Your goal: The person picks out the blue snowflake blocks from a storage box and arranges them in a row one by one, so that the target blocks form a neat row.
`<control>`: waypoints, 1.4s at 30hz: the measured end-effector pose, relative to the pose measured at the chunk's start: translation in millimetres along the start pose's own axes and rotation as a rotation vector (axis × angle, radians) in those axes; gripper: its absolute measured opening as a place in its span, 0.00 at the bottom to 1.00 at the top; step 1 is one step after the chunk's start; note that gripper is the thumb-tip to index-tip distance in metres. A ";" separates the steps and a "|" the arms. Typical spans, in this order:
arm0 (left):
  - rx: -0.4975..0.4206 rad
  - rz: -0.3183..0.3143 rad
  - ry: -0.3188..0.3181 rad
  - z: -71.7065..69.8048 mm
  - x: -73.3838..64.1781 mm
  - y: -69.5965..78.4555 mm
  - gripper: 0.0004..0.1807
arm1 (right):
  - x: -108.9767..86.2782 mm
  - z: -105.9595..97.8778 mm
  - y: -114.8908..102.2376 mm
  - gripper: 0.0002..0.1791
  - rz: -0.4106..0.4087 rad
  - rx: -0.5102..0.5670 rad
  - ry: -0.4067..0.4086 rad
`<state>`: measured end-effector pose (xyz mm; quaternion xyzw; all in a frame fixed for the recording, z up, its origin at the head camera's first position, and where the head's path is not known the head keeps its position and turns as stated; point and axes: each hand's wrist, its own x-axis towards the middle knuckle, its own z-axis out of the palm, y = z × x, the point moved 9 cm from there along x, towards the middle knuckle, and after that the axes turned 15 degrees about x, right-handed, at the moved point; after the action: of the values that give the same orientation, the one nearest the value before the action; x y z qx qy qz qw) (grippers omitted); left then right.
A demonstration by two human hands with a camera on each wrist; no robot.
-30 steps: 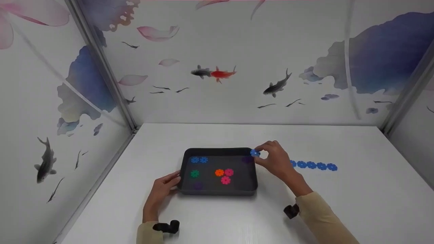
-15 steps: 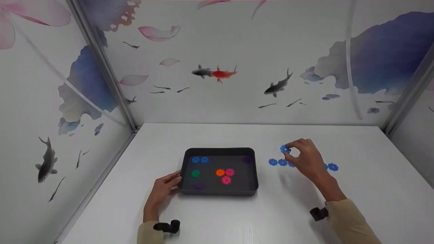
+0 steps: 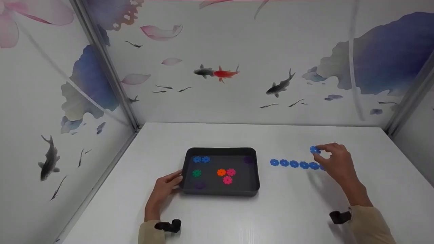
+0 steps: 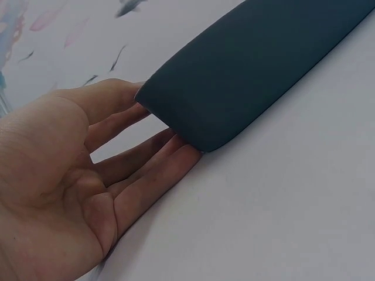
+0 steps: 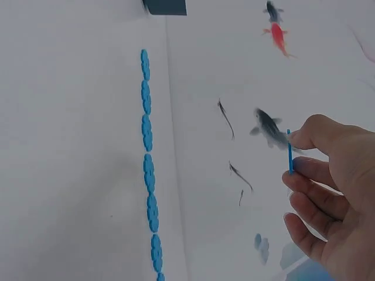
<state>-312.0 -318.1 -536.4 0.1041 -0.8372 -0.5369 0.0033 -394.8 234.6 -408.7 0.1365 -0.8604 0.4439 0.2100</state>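
Observation:
My right hand pinches a blue flower-shaped plastic piece between thumb and fingers, held above the table. In the right wrist view that piece is seen edge-on. Below it runs a row of similar blue flower pieces, its right end partly hidden by my hand. With my left hand I hold the left side of a dark grey tray. The left wrist view shows the thumb at the rim of the tray and the other fingers near its bottom edge.
In the tray lie two blue pieces, a green one, an orange one, two pink ones and two dark purple ones. Decorated white panels enclose the white table at the back and sides.
My right hand has carried the blue flower piece from the tray's upper right corner rightward, over the row. The left hand stays at the tray, which has not moved on the table.

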 end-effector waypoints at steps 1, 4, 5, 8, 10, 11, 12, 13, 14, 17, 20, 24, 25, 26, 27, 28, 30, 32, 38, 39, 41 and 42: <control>-0.001 -0.002 0.000 0.3 0.2 0.0 0.24 | -0.3 -3.8 4.3 0.16 0.015 -0.006 0.001; -0.001 0.003 0.004 0.2 -0.1 1.0 0.23 | -1.3 -14.6 15.6 0.17 0.042 -0.019 0.008; -0.002 0.003 0.004 0.0 -0.5 1.4 0.23 | -1.8 -17.9 19.3 0.17 0.049 -0.025 0.010; -0.009 0.007 0.000 -0.5 -2.0 2.4 0.23 | -3.7 -27.1 30.3 0.17 0.077 -0.034 0.019; -0.012 0.006 0.003 -1.3 -3.0 2.8 0.23 | -4.9 -31.9 37.9 0.18 0.100 -0.034 0.022; -0.006 0.007 0.006 -1.7 -3.7 3.4 0.23 | -5.6 -34.0 42.0 0.18 0.114 -0.035 0.021; -0.005 0.009 0.006 -1.9 -4.1 3.9 0.23 | -6.4 -36.0 46.1 0.18 0.127 -0.038 0.021; -0.003 0.011 0.006 -1.8 -4.6 4.4 0.23 | -7.3 -38.0 50.3 0.19 0.140 -0.041 0.021; 0.004 0.015 0.005 -1.7 -5.0 4.9 0.23 | -8.2 -40.0 54.3 0.19 0.150 -0.045 0.023; 0.011 0.005 0.004 -1.6 -4.7 4.2 0.23 | -11.4 -45.5 65.7 0.19 0.174 -0.053 0.030; 0.008 -0.003 0.007 -2.3 -1.7 3.0 0.23 | -13.7 -49.7 75.7 0.20 0.192 -0.043 0.034; 0.000 -0.009 0.010 -2.3 -0.5 1.3 0.23 | -17.1 -52.0 90.5 0.23 0.254 -0.007 0.005; -0.001 -0.011 0.009 -1.9 -0.7 1.0 0.23 | -18.4 -52.2 94.7 0.24 0.278 0.003 -0.007; -0.002 -0.011 0.008 -1.6 -1.3 1.0 0.23 | -20.1 -51.9 99.4 0.26 0.307 0.010 -0.023; -0.001 -0.011 0.009 -1.5 -1.9 1.1 0.22 | -21.8 -51.7 103.9 0.27 0.334 0.021 -0.034; 0.001 -0.010 0.009 -1.4 -2.2 1.4 0.23 | -23.6 -51.3 108.3 0.28 0.360 0.031 -0.048; 0.006 -0.011 0.008 -0.9 -2.1 1.6 0.23 | -27.0 -50.1 116.1 0.30 0.409 0.034 -0.081; 0.015 -0.013 0.009 -0.1 -2.3 1.6 0.23 | -30.3 -49.2 123.0 0.31 0.447 0.022 -0.123; 0.026 -0.018 0.011 0.7 -1.3 0.5 0.24 | -35.3 -49.2 135.4 0.31 0.484 -0.020 -0.184; 0.027 -0.018 0.010 0.8 -1.1 0.4 0.24 | -35.4 -49.6 136.5 0.31 0.486 -0.021 -0.180; 0.033 -0.020 0.009 0.6 -1.1 0.0 0.24 | -34.7 -50.1 138.2 0.31 0.485 -0.019 -0.167; 0.035 -0.021 0.010 0.2 -1.3 -0.1 0.24 | -34.1 -50.0 138.5 0.31 0.483 -0.018 -0.161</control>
<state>-310.7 -317.7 -536.5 0.1158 -0.8453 -0.5216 0.0001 -411.3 356.1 -497.1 -0.0399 -0.8859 0.4612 0.0300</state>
